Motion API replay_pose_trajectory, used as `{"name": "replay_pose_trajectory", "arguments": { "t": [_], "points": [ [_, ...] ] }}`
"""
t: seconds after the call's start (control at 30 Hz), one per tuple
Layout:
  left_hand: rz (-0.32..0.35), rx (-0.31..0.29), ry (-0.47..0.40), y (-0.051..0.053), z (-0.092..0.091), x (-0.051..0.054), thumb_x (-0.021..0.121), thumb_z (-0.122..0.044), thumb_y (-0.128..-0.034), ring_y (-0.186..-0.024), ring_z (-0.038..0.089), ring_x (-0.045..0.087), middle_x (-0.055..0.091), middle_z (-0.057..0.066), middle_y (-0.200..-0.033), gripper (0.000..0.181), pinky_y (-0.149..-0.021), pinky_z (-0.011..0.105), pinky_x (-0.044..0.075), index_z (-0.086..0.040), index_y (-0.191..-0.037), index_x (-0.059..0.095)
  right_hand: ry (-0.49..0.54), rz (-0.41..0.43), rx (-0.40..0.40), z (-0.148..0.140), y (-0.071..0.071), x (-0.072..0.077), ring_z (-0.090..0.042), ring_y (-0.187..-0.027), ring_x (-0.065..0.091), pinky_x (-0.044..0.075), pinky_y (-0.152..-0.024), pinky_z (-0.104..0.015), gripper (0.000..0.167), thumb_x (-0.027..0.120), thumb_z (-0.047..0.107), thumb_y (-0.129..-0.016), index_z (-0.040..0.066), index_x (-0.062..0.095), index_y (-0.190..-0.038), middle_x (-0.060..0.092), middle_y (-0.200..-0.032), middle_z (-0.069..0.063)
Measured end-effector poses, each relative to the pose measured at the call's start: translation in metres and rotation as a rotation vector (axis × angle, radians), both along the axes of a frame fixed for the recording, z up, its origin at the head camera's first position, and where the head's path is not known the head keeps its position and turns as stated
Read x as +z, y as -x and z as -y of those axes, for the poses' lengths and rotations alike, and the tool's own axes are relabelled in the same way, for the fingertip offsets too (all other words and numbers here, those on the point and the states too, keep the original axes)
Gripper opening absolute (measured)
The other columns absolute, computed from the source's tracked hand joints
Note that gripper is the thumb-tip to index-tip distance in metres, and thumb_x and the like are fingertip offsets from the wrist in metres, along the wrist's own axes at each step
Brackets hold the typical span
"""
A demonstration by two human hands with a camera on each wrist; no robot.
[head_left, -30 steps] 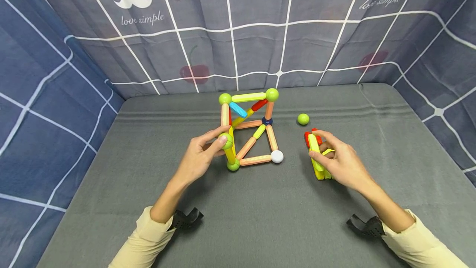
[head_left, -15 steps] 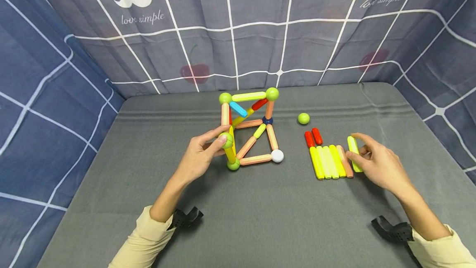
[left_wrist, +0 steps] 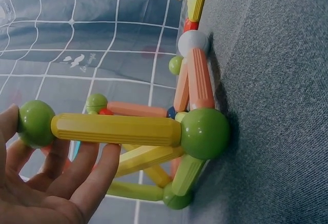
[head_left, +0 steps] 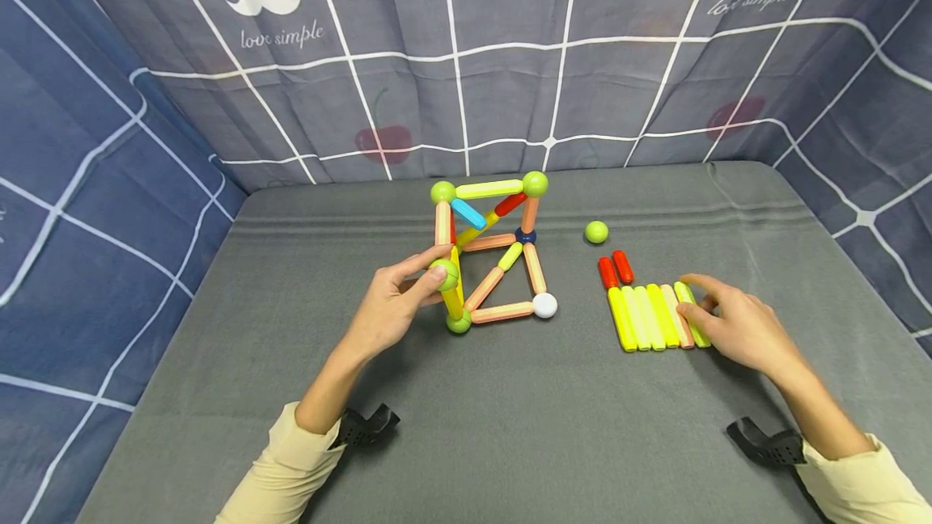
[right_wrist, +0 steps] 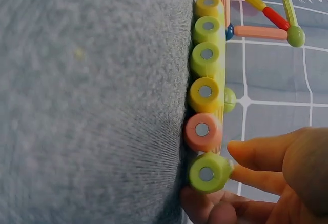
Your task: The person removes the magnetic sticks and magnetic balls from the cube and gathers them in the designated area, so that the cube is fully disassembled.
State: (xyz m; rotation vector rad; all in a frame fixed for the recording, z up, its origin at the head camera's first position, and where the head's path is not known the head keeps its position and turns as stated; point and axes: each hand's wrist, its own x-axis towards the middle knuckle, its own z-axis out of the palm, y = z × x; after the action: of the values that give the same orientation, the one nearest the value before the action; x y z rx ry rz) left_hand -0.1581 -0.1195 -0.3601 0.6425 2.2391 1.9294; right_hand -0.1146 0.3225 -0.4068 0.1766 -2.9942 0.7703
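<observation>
Frame (head_left: 484,289), an open, boxy lattice of ribbed sticks and glossy balls, stands on a grey cloth (head_left: 510,419) near the middle of the head view. Behind it and at both sides hangs the biggest thing, a curtain (head_left: 502,95) of slate-blue fabric, softly creased and printed with white grid lines, moustaches, a heart and cherries. Under the frame, the cloth is matte, its coarse weave plain in the left wrist view. Two cream sleeves (head_left: 280,459) reach in from the bottom, with black plastic-looking clips (head_left: 357,427) at the wrists. The hands are well apart from each other. The left hand (head_left: 388,307) pinches a green ball (left_wrist: 36,124) at the frame's upper near left corner, other fingers beside an upright yellow stick (left_wrist: 118,129). The right hand (head_left: 737,326) pinches a lime stick (right_wrist: 218,175) at the right end of a row (head_left: 661,314): six faceted sticks side by side, yellow, two lime, yellow, orange, then the held one. Inside the frame, a blue stick (head_left: 468,213) slants from the far left top ball. Two short red sticks (head_left: 607,272), round-tipped, lie just beyond the row's left end. Smaller are the smooth balls: a white ball (head_left: 544,305) at the frame's near right corner, a navy ball (head_left: 526,236) at its far right base, and a loose green ball (head_left: 596,232) beyond the red sticks. Tiniest, flat silvery discs (right_wrist: 202,129) show in the row's ends.
</observation>
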Motion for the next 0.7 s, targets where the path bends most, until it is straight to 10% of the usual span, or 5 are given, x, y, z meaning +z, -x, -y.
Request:
{"name": "replay_pose_trajectory", "arguments": {
  "t": [0.7],
  "points": [
    [0.011, -0.008, 0.009, 0.0009, 0.0007, 0.0004, 0.058, -0.011, -0.1012, -0.11, 0.031, 0.063, 0.05, 0.024, -0.139, 0.041, -0.085, 0.04, 0.055, 0.001, -0.14, 0.052, 0.017, 0.043, -0.021, -0.001, -0.0038, 0.0031, -0.015, -0.056, 0.052, 0.04, -0.052, -0.033, 0.04, 0.052, 0.016, -0.099, -0.005, 0.053, -0.132, 0.065, -0.097, -0.019]
  ]
}}
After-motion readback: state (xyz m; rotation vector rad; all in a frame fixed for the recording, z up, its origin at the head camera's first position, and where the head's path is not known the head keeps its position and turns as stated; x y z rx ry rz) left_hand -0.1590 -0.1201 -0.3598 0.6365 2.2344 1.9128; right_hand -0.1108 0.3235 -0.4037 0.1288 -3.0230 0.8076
